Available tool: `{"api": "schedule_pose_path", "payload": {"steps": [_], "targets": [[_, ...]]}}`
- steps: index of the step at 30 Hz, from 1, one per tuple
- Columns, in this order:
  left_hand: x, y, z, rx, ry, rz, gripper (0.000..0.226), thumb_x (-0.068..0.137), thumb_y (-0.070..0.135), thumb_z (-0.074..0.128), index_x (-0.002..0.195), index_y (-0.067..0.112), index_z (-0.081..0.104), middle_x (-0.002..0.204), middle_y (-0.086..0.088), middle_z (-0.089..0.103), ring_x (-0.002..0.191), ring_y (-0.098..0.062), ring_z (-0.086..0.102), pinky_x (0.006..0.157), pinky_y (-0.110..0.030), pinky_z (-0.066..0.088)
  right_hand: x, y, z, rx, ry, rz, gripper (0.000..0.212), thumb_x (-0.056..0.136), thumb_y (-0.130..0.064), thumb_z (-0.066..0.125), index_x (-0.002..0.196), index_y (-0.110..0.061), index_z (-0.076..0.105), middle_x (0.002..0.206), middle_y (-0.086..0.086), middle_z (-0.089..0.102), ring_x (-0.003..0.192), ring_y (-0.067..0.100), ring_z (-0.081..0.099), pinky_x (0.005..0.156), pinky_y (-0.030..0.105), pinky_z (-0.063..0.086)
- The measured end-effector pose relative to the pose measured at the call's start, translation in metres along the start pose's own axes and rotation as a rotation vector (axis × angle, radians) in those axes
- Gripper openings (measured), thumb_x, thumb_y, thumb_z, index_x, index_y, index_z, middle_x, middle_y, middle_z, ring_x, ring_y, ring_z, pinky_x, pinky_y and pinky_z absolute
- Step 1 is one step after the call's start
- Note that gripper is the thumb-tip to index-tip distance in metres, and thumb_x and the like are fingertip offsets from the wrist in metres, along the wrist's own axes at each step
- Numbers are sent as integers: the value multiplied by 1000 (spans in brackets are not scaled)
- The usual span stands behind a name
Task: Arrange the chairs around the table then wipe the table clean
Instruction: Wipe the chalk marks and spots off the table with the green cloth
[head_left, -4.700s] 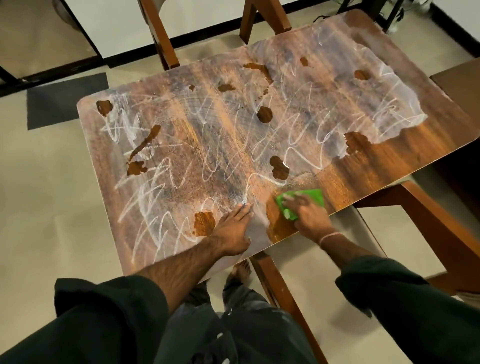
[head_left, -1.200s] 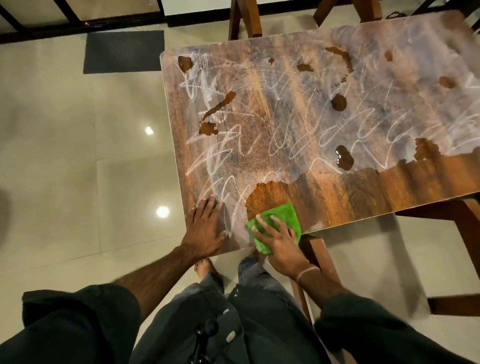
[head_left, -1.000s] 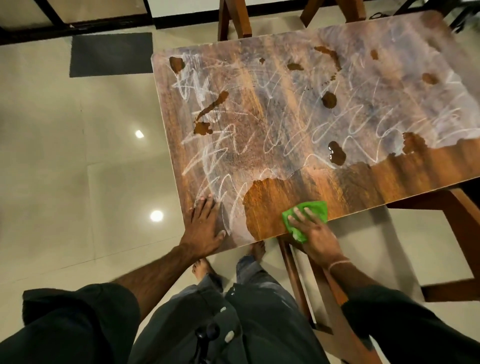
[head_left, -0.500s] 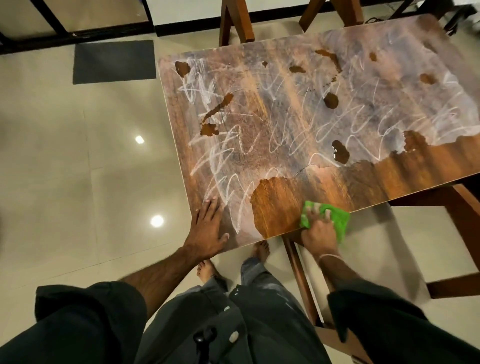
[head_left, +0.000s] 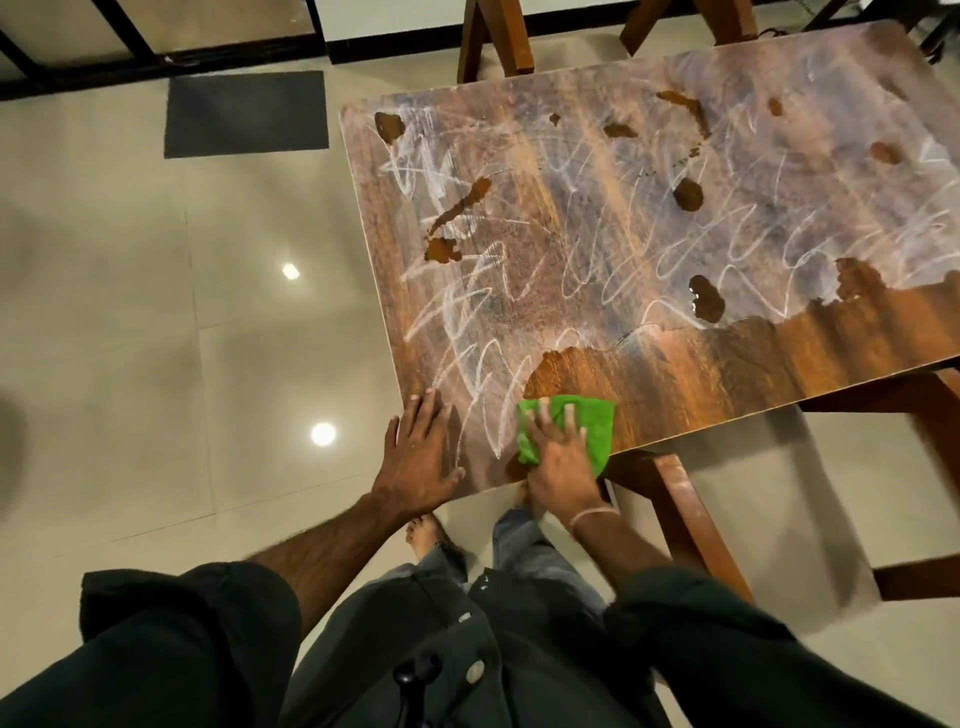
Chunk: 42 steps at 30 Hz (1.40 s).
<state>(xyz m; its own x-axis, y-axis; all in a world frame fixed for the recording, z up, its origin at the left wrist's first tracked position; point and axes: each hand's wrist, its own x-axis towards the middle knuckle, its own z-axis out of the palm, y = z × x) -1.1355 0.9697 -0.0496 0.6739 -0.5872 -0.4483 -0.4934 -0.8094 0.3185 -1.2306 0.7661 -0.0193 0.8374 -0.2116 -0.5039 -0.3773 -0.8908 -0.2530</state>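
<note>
Back comes the green cloth (head_left: 595, 423), swept left along the near edge and now close to the left hand (head_left: 418, 460), which lies flat with straight fingers, bracing on the table (head_left: 753, 364) by its corner. The right hand (head_left: 558, 462) presses the cloth down with spread fingers, not bunching it. Wiping is under way, and only the near strip shines clean. The next move, I'd say, is to push farther in, through the white scribbles (head_left: 467, 322) toward the brown puddle (head_left: 705, 300). The left hand sits right in the cloth's path and must lift. The near chair (head_left: 685, 519) stands tucked below the edge, the far chair (head_left: 493, 41) opposite. A dark mat (head_left: 244, 114) lies on the floor.
</note>
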Motion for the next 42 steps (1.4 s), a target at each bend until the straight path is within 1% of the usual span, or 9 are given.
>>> {"api": "schedule_pose_path", "payload": {"steps": [5, 8, 12, 17, 24, 30, 34, 37, 42], "targets": [[-11, -18, 5, -92, 24, -34, 115, 82, 70, 60, 161, 22, -8, 163, -2, -31, 153, -27, -21, 122, -49, -3, -10, -12, 2, -234, -178, -552, 78, 87, -7, 51, 153, -38, 23, 163, -13, 1, 150, 19, -12, 121, 47, 9], [-17, -25, 5, -121, 7, -24, 119, 79, 75, 61, 160, 25, -12, 163, -3, -32, 152, -28, -22, 122, -47, -6, 12, 6, -21, -203, -136, -396, 72, 94, -11, 49, 154, -39, 21, 163, -14, 0, 151, 17, -8, 117, 42, 29], [-22, -33, 10, -150, -16, -39, 122, 76, 73, 65, 159, 28, -13, 164, -2, -31, 153, -28, -20, 124, -51, 0, 15, -40, -1, -100, -17, -157, 87, 86, -10, 50, 158, -29, 5, 165, -4, -11, 149, 31, -18, 122, 51, 0], [-25, -42, 13, -195, -21, -29, 130, 73, 60, 75, 158, 27, -17, 165, 3, -27, 154, -26, -15, 125, -51, 9, -5, -34, 26, -261, -95, -730, 72, 85, -10, 59, 150, -31, 35, 162, -5, 17, 149, 23, -3, 121, 53, 10], [-29, -43, 6, -187, -53, -70, 124, 83, 51, 75, 159, 17, -17, 168, -1, -14, 155, -25, -10, 124, -47, 6, 15, -65, 10, -143, -5, -226, 88, 85, -12, 50, 158, -30, 4, 164, -4, -12, 149, 31, -19, 121, 55, 4], [-31, -40, 2, -187, -68, -75, 118, 85, 35, 74, 159, 16, -16, 169, -1, -7, 155, -26, -3, 122, -48, 15, -8, -50, 16, -276, -157, -702, 73, 89, -13, 56, 153, -34, 27, 162, -12, 7, 150, 18, -9, 116, 42, -1], [-28, -37, -4, -217, -65, -116, 115, 84, 24, 74, 159, 18, -13, 170, -1, -2, 155, -27, 0, 123, -49, 14, 19, -24, -13, -195, -63, -288, 78, 92, -16, 51, 156, -34, 11, 164, -10, -6, 150, 23, -12, 117, 50, 30], [-27, -36, -7, -244, -58, -122, 115, 83, 22, 74, 159, 17, -12, 169, -2, -1, 155, -28, 2, 124, -50, 16, 39, -74, 4, -130, -31, -33, 87, 89, -19, 50, 157, -26, -5, 164, 1, -18, 147, 38, -20, 120, 57, -3], [-26, -39, -10, -277, -44, -109, 115, 76, 10, 70, 160, 14, -8, 169, -3, 7, 153, -27, 8, 121, -48, 21, 22, -84, 11, -269, -129, -540, 81, 86, -13, 51, 157, -29, 15, 164, -7, -3, 150, 25, -13, 121, 47, -2]]}}
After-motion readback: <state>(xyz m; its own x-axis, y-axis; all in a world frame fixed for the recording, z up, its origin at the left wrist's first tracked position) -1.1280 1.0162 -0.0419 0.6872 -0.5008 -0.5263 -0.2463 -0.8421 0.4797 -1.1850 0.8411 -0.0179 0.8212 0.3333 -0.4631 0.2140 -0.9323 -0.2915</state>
